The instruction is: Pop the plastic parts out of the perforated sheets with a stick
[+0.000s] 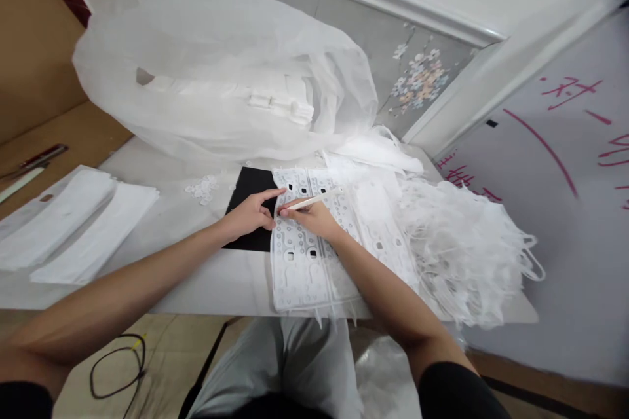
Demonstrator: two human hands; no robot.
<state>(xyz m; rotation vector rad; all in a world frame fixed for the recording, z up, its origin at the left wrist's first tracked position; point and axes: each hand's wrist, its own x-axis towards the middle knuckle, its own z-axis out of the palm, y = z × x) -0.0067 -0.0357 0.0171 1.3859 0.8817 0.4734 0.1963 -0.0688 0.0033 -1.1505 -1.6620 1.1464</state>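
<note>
A white, thin sheet [301, 281] printed with rows of small circles and square holes lies on the table, its left part over a black board [249, 186]. My left hand [253, 215] rests at the sheet's left edge, index finger stretched out and thumb apart, with nothing held. Over the sheet, my right hand [314, 217] is closed around a slim white pen-shaped tool [322, 196], tilted up to the right. The tool's lower tip is hidden by the fingers. Small white cut-out pieces [201, 188] lie left of the board.
Two stacks of folded white strips [98, 229] lie at the left. Behind the board sits a large translucent plastic bag [221, 33] with white items inside. A heap of white stringy material [466, 249] covers the table's right end, beside a whiteboard [535, 242] with red writing.
</note>
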